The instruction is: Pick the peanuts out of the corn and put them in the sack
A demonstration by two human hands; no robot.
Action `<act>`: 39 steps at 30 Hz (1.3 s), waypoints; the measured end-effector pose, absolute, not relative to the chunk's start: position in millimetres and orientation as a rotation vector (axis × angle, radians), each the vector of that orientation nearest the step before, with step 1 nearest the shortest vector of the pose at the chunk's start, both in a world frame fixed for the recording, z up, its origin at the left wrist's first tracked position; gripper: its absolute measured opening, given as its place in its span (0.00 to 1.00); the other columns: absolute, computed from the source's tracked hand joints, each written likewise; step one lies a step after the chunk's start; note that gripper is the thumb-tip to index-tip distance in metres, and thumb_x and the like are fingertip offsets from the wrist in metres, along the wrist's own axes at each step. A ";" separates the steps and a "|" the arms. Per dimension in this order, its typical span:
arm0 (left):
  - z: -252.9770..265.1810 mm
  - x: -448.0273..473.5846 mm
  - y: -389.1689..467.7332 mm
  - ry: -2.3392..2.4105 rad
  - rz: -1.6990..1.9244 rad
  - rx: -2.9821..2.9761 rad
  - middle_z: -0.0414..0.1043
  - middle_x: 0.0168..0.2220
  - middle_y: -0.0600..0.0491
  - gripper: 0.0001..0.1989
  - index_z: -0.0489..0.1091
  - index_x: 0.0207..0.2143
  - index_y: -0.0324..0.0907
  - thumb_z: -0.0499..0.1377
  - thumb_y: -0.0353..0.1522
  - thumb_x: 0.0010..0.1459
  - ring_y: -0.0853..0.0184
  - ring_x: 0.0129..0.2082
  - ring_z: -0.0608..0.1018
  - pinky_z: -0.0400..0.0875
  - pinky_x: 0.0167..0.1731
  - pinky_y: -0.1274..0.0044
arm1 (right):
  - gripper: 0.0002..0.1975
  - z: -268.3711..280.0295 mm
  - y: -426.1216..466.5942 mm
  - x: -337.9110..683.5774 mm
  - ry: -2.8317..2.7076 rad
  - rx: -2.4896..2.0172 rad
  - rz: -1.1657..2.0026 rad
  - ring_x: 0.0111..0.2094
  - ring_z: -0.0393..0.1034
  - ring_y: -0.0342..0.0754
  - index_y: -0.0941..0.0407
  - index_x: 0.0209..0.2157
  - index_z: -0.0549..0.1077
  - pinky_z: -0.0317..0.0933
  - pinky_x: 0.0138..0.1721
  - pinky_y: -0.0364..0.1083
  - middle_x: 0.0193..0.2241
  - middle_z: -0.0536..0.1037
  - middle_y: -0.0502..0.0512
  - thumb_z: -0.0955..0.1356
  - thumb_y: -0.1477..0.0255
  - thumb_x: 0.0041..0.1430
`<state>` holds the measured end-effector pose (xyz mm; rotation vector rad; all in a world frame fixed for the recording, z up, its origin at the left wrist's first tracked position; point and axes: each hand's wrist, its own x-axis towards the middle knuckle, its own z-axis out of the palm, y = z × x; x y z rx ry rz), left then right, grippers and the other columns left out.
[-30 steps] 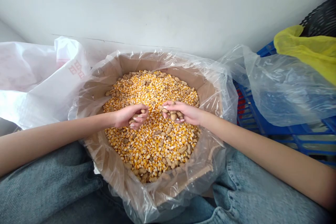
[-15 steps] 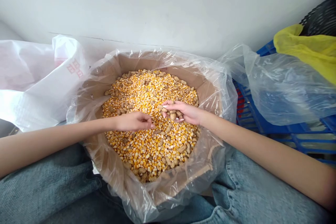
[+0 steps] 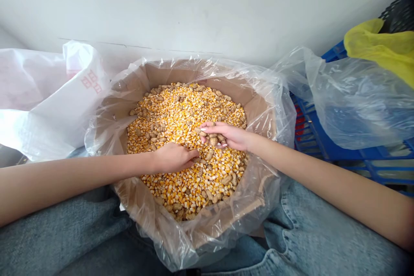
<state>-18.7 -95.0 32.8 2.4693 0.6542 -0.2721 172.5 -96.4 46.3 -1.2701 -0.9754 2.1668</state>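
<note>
Yellow and white corn kernels (image 3: 181,114) fill a cardboard box (image 3: 258,95) lined with clear plastic, with unshelled peanuts (image 3: 227,179) scattered among them. Several peanuts (image 3: 214,140) rest in my right hand (image 3: 235,137), its fingers curled around them just above the corn. My left hand (image 3: 174,157) reaches down to the kernels left of it, thumb and fingers drawn together beside a peanut lying at the fingertips. The back of that hand hides whatever may be between its fingers.
A white plastic bag (image 3: 61,108) with red print lies left of the box. To the right are blue plastic crates (image 3: 352,154), a clear bag (image 3: 365,103) and yellow netting (image 3: 384,47). A pale wall (image 3: 207,13) stands behind; my denim-covered legs flank the box.
My left hand has moved right and down onto the kernels, nearer a loose peanut. My right hand stays almost in place with its peanuts. The view has shifted slightly.
</note>
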 end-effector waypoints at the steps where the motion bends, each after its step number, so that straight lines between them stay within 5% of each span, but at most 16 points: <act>1: 33.0 -18.1 -93.6 0.669 -0.263 2.418 0.64 0.22 0.54 0.11 0.63 0.36 0.43 0.48 0.36 0.51 0.70 0.19 0.66 0.59 0.22 0.80 | 0.08 46.1 -96.6 172.4 -0.976 -1.271 2.167 0.14 0.56 0.33 0.56 0.33 0.63 0.42 0.09 0.34 0.23 0.70 0.48 0.65 0.70 0.49; 10: 50.1 -25.7 -70.0 0.726 -0.100 1.109 0.50 0.16 0.61 0.08 0.58 0.33 0.42 0.48 0.28 0.46 0.78 0.11 0.54 0.48 0.12 0.84 | 0.08 46.0 -96.3 176.1 -1.016 -1.187 2.184 0.14 0.56 0.33 0.56 0.31 0.63 0.41 0.10 0.33 0.23 0.70 0.47 0.65 0.68 0.48; 17: 52.2 -30.1 -59.1 0.653 0.107 0.710 0.50 0.17 0.59 0.08 0.59 0.29 0.42 0.47 0.26 0.43 0.78 0.12 0.55 0.50 0.11 0.84 | 0.08 45.3 -94.5 176.1 -1.003 -1.182 2.181 0.14 0.56 0.33 0.56 0.33 0.63 0.42 0.10 0.34 0.23 0.70 0.47 0.65 0.69 0.49; 28: 61.4 -31.0 -52.7 0.729 0.277 0.824 0.59 0.23 0.55 0.04 0.61 0.27 0.39 0.49 0.29 0.47 0.78 0.13 0.57 0.50 0.11 0.83 | 0.08 43.9 -95.0 176.6 -1.025 -1.185 2.177 0.15 0.56 0.33 0.56 0.32 0.63 0.42 0.09 0.33 0.24 0.69 0.48 0.65 0.69 0.49; 33: 56.8 -30.9 -45.8 0.944 0.226 1.195 0.53 0.15 0.58 0.15 0.57 0.20 0.38 0.50 0.41 0.51 0.78 0.13 0.57 0.50 0.12 0.84 | 0.09 42.8 -94.8 176.7 -1.017 -1.193 2.181 0.15 0.56 0.33 0.56 0.32 0.63 0.42 0.09 0.33 0.24 0.69 0.48 0.65 0.68 0.48; 39: 54.6 -24.1 -36.2 1.083 0.149 2.018 0.61 0.19 0.57 0.16 0.61 0.38 0.41 0.47 0.42 0.52 0.75 0.17 0.63 0.57 0.18 0.82 | 0.09 41.0 -94.7 174.9 -1.015 -1.218 2.183 0.15 0.56 0.32 0.56 0.32 0.64 0.43 0.09 0.33 0.24 0.70 0.47 0.65 0.67 0.48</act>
